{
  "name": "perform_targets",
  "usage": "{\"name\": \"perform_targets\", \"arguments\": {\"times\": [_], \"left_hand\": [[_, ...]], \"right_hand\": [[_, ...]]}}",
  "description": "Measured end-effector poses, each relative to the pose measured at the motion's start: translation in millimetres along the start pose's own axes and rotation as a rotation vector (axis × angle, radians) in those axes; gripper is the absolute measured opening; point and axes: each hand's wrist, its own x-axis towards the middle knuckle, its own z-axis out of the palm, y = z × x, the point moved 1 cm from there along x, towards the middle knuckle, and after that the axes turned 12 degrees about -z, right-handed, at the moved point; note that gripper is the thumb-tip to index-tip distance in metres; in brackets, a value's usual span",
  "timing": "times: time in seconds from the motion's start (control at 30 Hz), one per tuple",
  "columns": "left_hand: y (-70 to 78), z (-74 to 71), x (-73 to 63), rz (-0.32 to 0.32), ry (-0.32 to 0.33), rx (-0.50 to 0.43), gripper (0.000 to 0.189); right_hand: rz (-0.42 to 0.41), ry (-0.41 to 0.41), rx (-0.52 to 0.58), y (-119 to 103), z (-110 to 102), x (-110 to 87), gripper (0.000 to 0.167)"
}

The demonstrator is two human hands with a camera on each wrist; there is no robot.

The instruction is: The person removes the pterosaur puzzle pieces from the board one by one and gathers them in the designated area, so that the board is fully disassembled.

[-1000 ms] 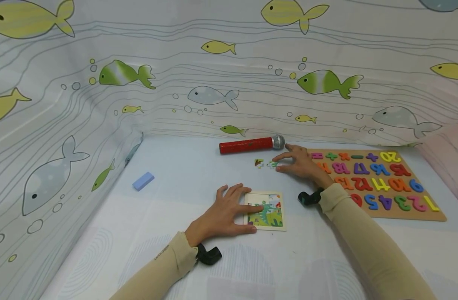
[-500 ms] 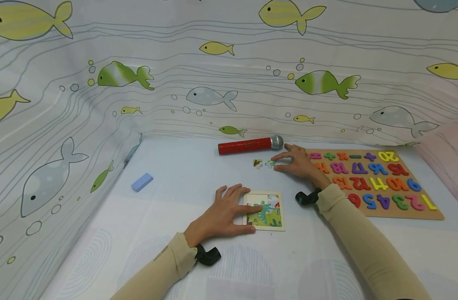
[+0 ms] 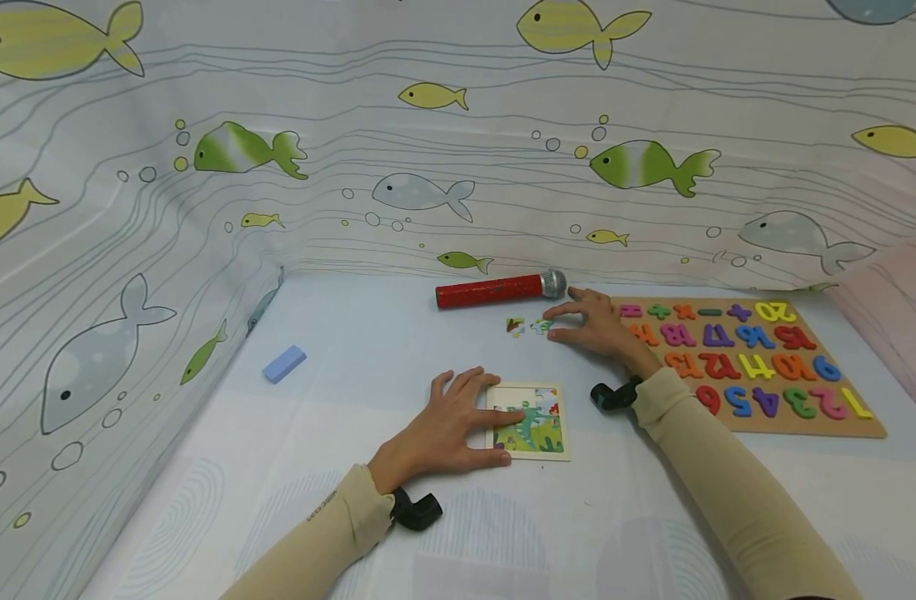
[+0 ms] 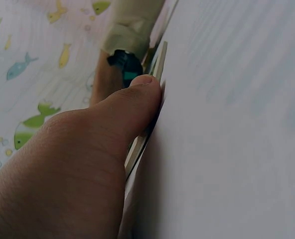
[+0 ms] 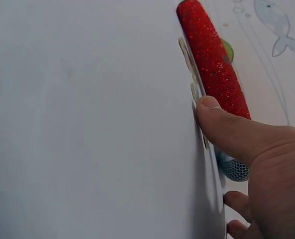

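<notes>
A small dinosaur jigsaw puzzle (image 3: 545,437) in a pale wooden frame lies on the table. The left hand (image 3: 446,425) rests over its left side, fingers spread. The index finger reaches across the picture, and the thumb sits at the near edge, as the left wrist view also shows. Farther back, the right hand (image 3: 596,327) pinches a loose puzzle piece (image 3: 538,327) between thumb and index finger, low at the table. In the right wrist view the thumb (image 5: 212,107) touches that thin piece's edge. A second loose piece (image 3: 514,327) lies just to its left.
A red microphone (image 3: 491,292) with a silver head lies behind the loose pieces. To the right, partly under the right forearm, is a number board (image 3: 810,423) with colourful numerals. A blue block (image 3: 284,364) lies at left. Fish-printed cloth (image 3: 337,100) rises behind the table.
</notes>
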Motion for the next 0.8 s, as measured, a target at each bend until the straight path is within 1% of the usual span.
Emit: {"name": "perform_targets", "arguments": {"times": [0.23,0.33,0.47,0.6,0.73,0.8], "left_hand": [[0.7,1.3,-1.5,-0.001,-0.001,-0.004,0.059],[0.6,2.3,-1.8,-0.002,-0.001,-0.009,0.059],[0.2,3.3,-0.9,0.0,-0.005,-0.006,0.059],[-0.6,2.6,1.3,0.001,-0.006,0.002,0.059],[-0.7,0.9,2.7,-0.002,-0.009,0.002,0.059],[-0.5,0.6,2.9,-0.006,-0.016,-0.004,0.059]], "right_hand": [[-0.015,0.034,0.049,0.8,0.0,-4.8,0.04],[-0.041,0.035,0.053,-0.7,-2.2,-9.1,0.039],[-0.076,0.042,0.067,-1.8,-7.2,-18.1,0.038],[-0.083,0.064,0.087,-0.9,-12.7,-27.8,0.038],[-0.121,0.084,0.105,-1.8,-16.4,-38.0,0.037],[-0.127,0.088,0.11,-2.9,-16.6,-43.7,0.035]]}}
